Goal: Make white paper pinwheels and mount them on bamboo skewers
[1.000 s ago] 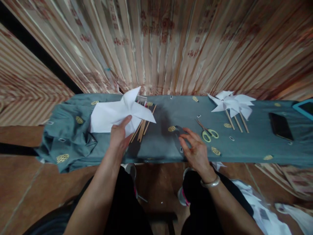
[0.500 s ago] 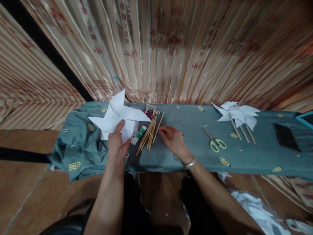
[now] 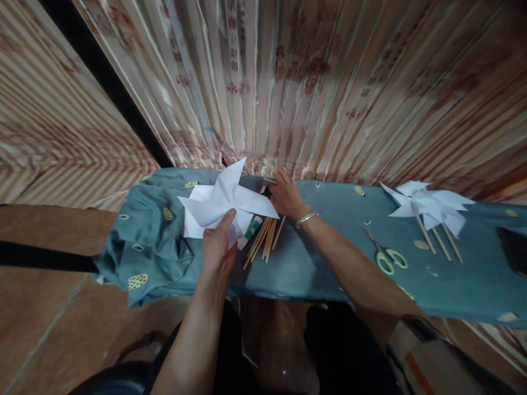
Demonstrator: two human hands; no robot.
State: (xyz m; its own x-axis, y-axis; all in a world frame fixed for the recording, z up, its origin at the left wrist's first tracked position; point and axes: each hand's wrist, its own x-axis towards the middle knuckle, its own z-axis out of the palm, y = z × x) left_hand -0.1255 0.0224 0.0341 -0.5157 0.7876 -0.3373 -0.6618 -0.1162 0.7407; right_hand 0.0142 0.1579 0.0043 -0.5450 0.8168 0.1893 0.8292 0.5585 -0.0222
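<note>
the left hand [image 3: 217,249] holds a folded white paper pinwheel [image 3: 228,203] above the left part of the desk [image 3: 313,263], its grip clenched on the lower blade with the thumb on top, much as it did a second ago. the right hand [image 3: 286,196] is what has changed: a second ago it lay near the desk's front edge beside the scissors [image 3: 385,257], half a second ago it was touching the bundle of wooden sticks [image 3: 265,241], and now it has reached past them to the far edge, by the curtain [image 3: 288,82], to a small box [image 3: 263,184] that is mostly hidden behind the pinwheel. whether that hand's grip has closed on anything cannot be told, since the fingers are turned away and partly covered. the sticks lie untouched just in front of it, with a glue stick [image 3: 251,229] at their left, partly under the paper. this reads as the person fetching a small part from the box rather than a stick. three finished pinwheels [image 3: 428,206] lie well apart on the right.
</note>
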